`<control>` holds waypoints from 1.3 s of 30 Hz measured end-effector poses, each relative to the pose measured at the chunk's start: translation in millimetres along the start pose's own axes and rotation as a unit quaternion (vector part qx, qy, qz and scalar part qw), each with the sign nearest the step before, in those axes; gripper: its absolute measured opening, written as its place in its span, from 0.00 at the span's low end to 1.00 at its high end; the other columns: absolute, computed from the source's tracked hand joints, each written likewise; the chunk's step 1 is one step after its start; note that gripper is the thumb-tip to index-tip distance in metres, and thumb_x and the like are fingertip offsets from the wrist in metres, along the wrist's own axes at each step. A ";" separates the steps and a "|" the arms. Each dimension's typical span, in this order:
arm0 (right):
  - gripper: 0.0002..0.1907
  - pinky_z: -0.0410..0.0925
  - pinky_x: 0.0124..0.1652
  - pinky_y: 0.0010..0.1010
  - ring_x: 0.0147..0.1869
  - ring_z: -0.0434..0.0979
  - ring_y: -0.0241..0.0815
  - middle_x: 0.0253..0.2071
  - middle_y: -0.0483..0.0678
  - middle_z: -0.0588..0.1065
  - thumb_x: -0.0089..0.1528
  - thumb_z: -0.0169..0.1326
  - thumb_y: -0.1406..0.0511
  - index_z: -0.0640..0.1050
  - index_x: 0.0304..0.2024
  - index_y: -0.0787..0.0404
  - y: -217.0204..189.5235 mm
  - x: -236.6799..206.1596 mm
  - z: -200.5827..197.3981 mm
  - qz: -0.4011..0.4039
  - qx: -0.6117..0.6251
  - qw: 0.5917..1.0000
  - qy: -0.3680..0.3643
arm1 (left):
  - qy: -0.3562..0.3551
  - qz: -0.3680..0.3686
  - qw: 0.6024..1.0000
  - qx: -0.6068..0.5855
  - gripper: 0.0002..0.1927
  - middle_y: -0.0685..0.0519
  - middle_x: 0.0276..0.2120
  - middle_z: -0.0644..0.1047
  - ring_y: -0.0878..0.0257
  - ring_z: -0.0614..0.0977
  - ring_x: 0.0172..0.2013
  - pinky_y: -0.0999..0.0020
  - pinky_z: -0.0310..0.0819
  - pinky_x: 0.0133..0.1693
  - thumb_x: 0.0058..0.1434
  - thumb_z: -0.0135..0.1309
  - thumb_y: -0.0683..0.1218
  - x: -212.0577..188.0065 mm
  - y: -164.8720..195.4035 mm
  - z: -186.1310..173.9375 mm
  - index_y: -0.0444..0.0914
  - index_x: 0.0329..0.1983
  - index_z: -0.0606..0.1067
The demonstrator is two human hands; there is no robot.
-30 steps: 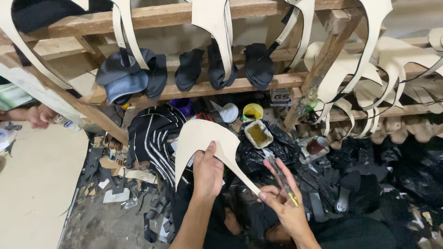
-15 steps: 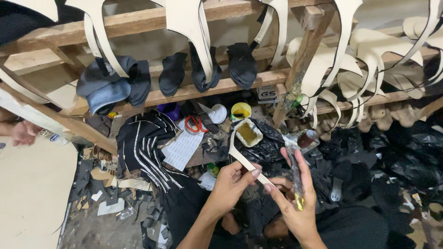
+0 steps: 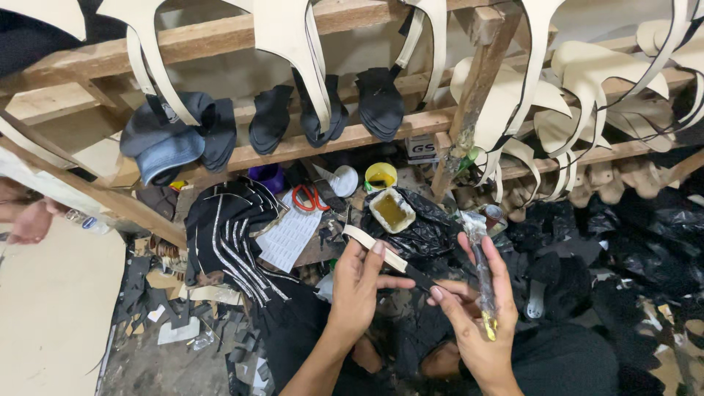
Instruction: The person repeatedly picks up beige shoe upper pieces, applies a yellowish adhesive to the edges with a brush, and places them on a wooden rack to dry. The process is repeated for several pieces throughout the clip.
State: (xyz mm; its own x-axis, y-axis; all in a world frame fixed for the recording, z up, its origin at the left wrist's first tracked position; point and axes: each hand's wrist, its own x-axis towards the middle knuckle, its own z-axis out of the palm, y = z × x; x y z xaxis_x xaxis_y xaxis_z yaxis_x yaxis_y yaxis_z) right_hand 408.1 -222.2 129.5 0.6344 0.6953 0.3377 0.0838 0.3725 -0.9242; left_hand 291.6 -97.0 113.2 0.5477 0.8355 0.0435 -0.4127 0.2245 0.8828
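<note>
Two hands busy: our left hand (image 3: 357,282) fingers pinch cream leather strip (image 3: 375,248), long axis slanting up-left to down-right toward our right hand (image 3: 475,315), which grips glue brush (image 3: 480,279) upright, just right of strip; glue tray (image 3: 391,210) beyond.

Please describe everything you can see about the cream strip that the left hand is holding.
The cream strip is a narrow, flat band, pale on its face with a dark edge; it looks like leather or a similar sheet, though the material is not certain. It slants from upper left down to lower right. The left hand pinches it near the middle, and its dark lower end reaches the right hand, which holds a glue-coated brush.
</note>
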 end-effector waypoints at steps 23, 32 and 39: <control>0.11 0.74 0.38 0.30 0.36 0.86 0.45 0.34 0.59 0.83 0.65 0.54 0.70 0.80 0.47 0.72 42.5 -12.7 -34.1 0.055 -0.059 0.997 0.019 | 0.057 0.060 0.997 -0.004 0.09 0.48 0.41 0.70 0.60 0.79 0.34 0.58 0.87 0.30 0.72 0.42 0.45 9.4 15.8 7.4 0.34 0.49 0.62; 0.10 0.77 0.41 0.30 0.37 0.87 0.43 0.36 0.57 0.83 0.65 0.53 0.69 0.79 0.46 0.71 40.1 -14.2 -39.5 -0.055 -0.084 0.995 -0.026 | 0.066 0.056 0.996 -0.002 0.09 0.48 0.42 0.70 0.60 0.80 0.34 0.58 0.87 0.30 0.72 0.42 0.45 9.1 6.8 7.0 0.35 0.50 0.63; 0.10 0.79 0.45 0.34 0.39 0.84 0.42 0.37 0.55 0.81 0.69 0.51 0.69 0.77 0.48 0.72 43.0 -15.2 -36.1 -0.046 0.030 0.998 0.019 | 0.072 0.077 0.994 -0.022 0.09 0.48 0.41 0.70 0.60 0.78 0.33 0.58 0.86 0.29 0.73 0.42 0.45 10.5 9.5 -0.2 0.34 0.50 0.63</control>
State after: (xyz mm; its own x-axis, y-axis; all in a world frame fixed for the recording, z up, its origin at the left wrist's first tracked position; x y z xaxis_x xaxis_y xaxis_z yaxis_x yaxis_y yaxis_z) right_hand 429.8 -239.0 78.2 0.6547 0.6330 0.4132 0.0976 0.4712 -0.8766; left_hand 293.3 -86.0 122.0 0.3678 0.9238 0.1061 -0.5171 0.1083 0.8490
